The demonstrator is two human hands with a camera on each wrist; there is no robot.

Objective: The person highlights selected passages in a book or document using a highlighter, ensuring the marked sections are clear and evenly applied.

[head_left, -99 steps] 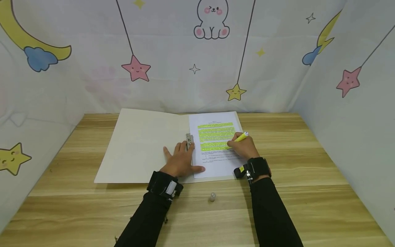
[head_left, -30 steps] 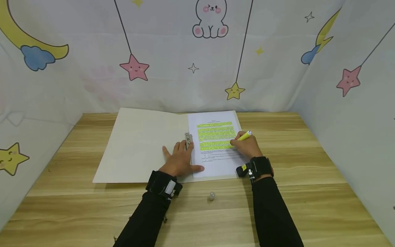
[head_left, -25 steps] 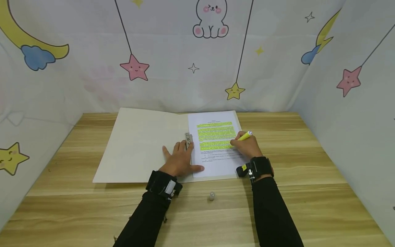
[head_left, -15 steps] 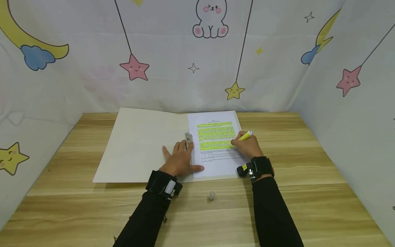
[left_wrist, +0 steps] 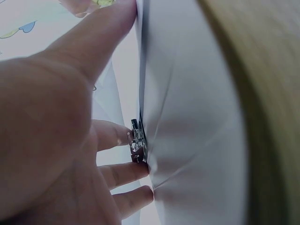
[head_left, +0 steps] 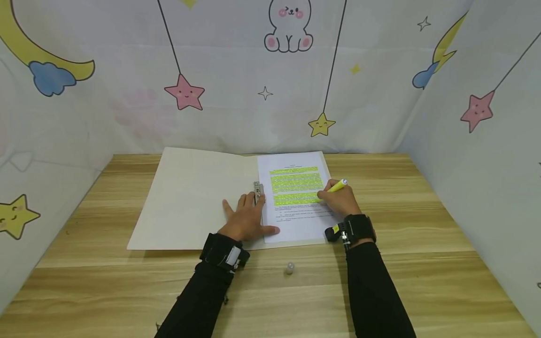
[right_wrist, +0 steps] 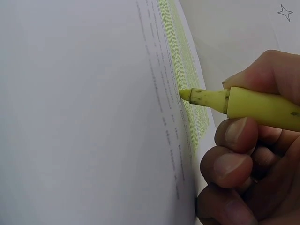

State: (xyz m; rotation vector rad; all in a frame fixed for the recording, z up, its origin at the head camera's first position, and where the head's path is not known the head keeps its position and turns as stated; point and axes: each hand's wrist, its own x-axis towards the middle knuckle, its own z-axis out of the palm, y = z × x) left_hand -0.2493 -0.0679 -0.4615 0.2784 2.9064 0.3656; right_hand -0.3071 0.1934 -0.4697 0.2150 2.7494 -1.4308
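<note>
The yellow highlighter (right_wrist: 262, 107) was over the right part of a printed page (head_left: 304, 232), its tip at the near edge of the yellow-marked lines. The right hand (head_left: 341, 201) pinched it between thumb and fingers, the pen's white end slanting up toward the far right. Several lines of unmarked print lay on the near side of the yellow band. The page rested on the right half of an open cream folder (head_left: 186, 202). The left hand (head_left: 245, 221) was spread, its thumb on the page's near left part and its other fingers over the folder by the metal clip (head_left: 257, 188), which stood along the page's left edge. A small pale rounded object (head_left: 289, 268) sat on the wooden desk (head_left: 422, 281), just nearer than the folder. At the far side hung a white cloth (head_left: 228, 61) printed with stars.
</note>
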